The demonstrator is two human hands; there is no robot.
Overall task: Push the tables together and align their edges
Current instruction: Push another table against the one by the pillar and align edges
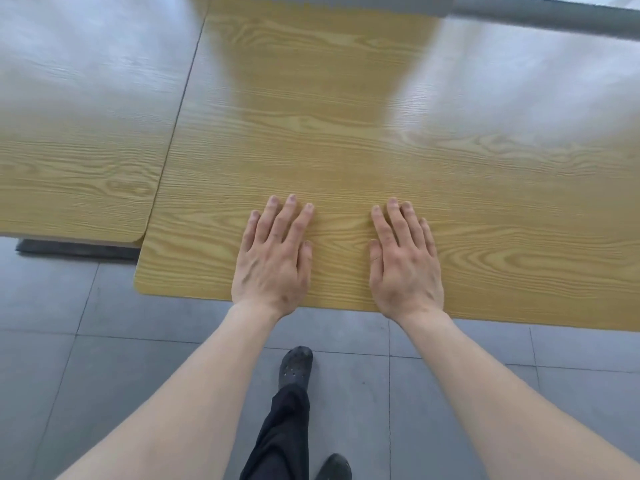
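In the head view, the left hand [273, 252] and right hand [405, 258] are laid flat, fingers spread, on the nearer wood-grain bench [346, 140]. A second bench [79, 133] is set alongside at nine o'clock, near edges offset.

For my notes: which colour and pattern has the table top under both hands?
Yellow-tan wood-grain table top, head view.

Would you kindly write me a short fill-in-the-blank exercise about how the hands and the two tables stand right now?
1. Both hands, left hand and right hand, lie ____ on the right table.
2. The left table and the right table touch along their ____ edges.
3. The near edge of the right table sits ____ to the person than the left table's.

Missing words: flat; side; closer
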